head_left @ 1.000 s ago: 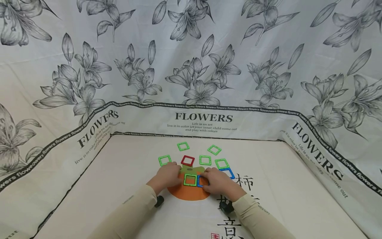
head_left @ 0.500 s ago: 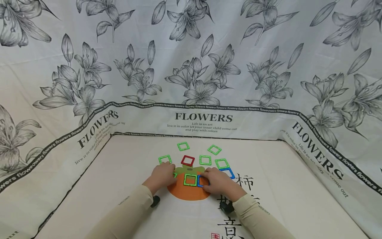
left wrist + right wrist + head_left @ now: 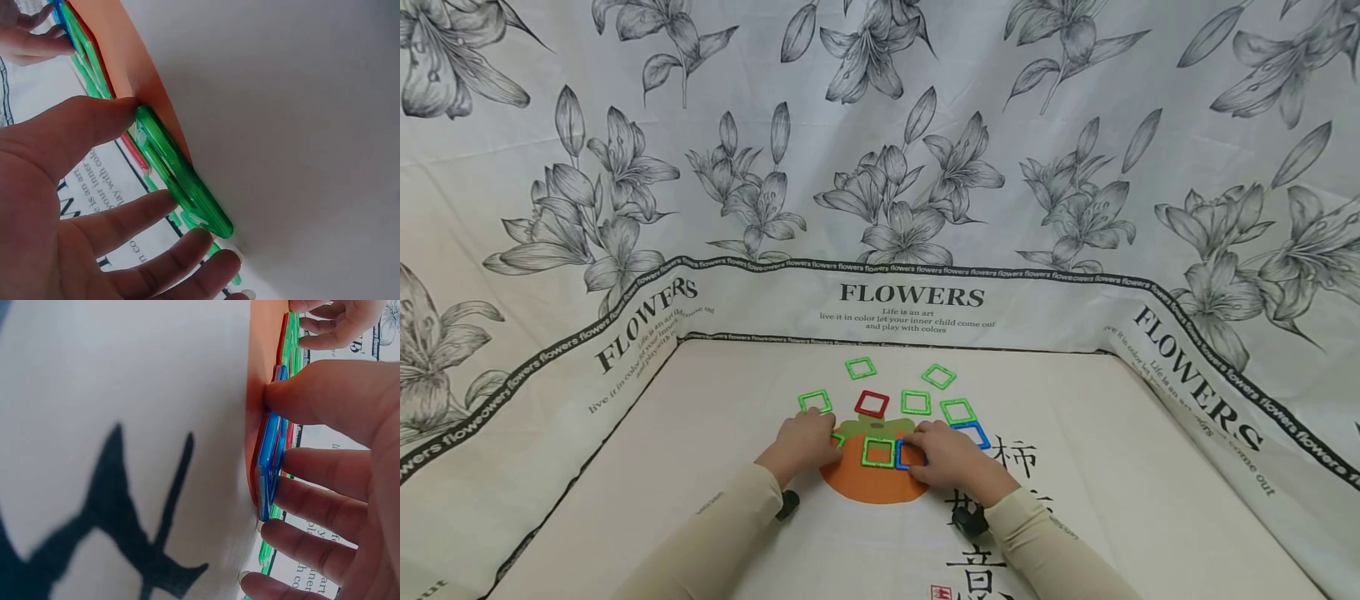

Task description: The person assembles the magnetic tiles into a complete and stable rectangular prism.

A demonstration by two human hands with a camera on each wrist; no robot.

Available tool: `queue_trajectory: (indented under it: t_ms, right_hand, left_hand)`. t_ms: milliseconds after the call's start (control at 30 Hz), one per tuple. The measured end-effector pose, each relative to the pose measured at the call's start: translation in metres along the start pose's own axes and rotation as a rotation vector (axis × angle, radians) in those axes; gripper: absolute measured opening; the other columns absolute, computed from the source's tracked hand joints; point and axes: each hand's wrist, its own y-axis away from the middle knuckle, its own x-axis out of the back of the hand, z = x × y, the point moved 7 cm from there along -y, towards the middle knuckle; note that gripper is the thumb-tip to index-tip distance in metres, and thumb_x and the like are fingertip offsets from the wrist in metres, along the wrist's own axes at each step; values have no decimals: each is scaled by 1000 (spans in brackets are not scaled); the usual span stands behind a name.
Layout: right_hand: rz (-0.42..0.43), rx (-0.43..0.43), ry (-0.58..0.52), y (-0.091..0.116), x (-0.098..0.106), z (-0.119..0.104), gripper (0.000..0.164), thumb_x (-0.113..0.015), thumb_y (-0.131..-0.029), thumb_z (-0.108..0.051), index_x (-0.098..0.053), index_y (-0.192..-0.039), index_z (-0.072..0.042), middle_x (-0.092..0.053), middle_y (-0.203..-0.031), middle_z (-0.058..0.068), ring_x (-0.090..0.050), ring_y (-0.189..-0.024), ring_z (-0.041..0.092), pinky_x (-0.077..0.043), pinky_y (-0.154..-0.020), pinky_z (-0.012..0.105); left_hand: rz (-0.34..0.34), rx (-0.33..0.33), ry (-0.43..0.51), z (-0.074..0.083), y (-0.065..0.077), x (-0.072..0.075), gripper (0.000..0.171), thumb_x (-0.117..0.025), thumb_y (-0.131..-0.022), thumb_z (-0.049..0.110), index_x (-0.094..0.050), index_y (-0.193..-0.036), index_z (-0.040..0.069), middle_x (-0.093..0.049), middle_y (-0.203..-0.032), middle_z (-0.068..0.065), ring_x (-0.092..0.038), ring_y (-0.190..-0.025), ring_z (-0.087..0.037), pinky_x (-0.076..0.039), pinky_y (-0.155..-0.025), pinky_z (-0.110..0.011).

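Observation:
Between the thumb and fingers of my left hand [image 3: 802, 439] is a green magnetic tile [image 3: 187, 178], a square open frame. Its corner alone peeks past the fingertips in the head view, over the left side of a printed orange persimmon [image 3: 880, 490]. My right hand [image 3: 949, 454] pinches a blue magnetic tile [image 3: 269, 459], thumb on one edge and fingers along another. That blue tile lies right against the right side of another green tile [image 3: 877, 465] on the persimmon. A gap parts this middle tile from the one in my left hand.
Beyond the hands lie a red tile [image 3: 861, 402], several loose green tiles, one of them a green tile [image 3: 915, 413] right of the red, and a second blue tile [image 3: 982, 435]. Black characters [image 3: 973, 575] are printed on the white cloth. A flowered curtain [image 3: 910, 304] stands behind.
My left hand has shifted a little to the left, away from the middle green tile, and a corner of its green tile now shows. The right hand and the other tiles have stayed put.

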Motion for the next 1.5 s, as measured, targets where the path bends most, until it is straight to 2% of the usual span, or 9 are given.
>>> queue_trajectory:
  t_ms: [200, 400, 633, 833, 1000, 1267, 1500]
  right_hand:
    - [12, 10, -2, 0, 1, 0, 50, -70, -83, -37, -64, -128, -17, -60, -120, 4, -51, -98, 18, -51, -84, 35]
    - [16, 13, -2, 1, 1, 1, 50, -69, -84, -38, -63, -129, -18, -60, -121, 4, -51, -99, 18, -51, -83, 35]
    - [13, 13, -16, 2, 3, 0, 50, -69, -84, -37, -63, -130, -17, -60, -122, 5, -52, -100, 19, -51, -85, 36]
    - [12, 7, -31, 3, 3, -1, 50, -70, -84, -37, -63, -129, -17, -60, -122, 5, -52, -101, 19, -51, -86, 36]
    - [13, -4, -39, 3, 1, 1, 50, -70, -84, -37, -63, -130, -18, -60, -123, 5, -51, -101, 18, -51, -86, 36]
    - [14, 1, -52, 2, 3, 1, 50, -70, -84, -37, -63, -130, -16, -60, -123, 6, -52, -103, 20, -51, -88, 38]
    - [14, 6, -50, 4, 4, 1, 50, -69, -86, -37, -63, -130, -16, -60, -124, 6, -52, -104, 20, -50, -89, 38]
  left_hand:
    - [-34, 18, 24, -4, -3, -1, 43, -71, -78, 35, -63, -110, 8, -53, -88, -6, -49, -80, -23, -48, -80, -43]
    - [-61, 37, 89, -10, -8, -4, 47, -75, -76, 33, -63, -115, 9, -52, -94, -6, -48, -84, -24, -46, -73, -38]
    - [-85, 81, 146, -13, -10, -5, 54, -78, -73, 32, -60, -119, 10, -54, -103, -9, -46, -97, -27, -47, -82, -42]
    - [-69, 37, 131, -10, -11, -6, 54, -80, -71, 30, -61, -117, 10, -50, -100, -7, -43, -96, -26, -46, -80, -40]
    - [-55, 9, 107, -8, -13, -6, 56, -81, -71, 27, -61, -120, 11, -50, -103, -7, -43, -97, -25, -46, -84, -40]
    - [-57, -9, 119, -3, -12, -5, 67, -81, -73, 25, -55, -132, 9, -51, -111, -8, -47, -97, -23, -51, -84, -36]
    - [-49, -44, 149, 0, -12, -5, 67, -79, -74, 21, -51, -133, 6, -51, -110, -8, -49, -92, -20, -49, -84, -35]
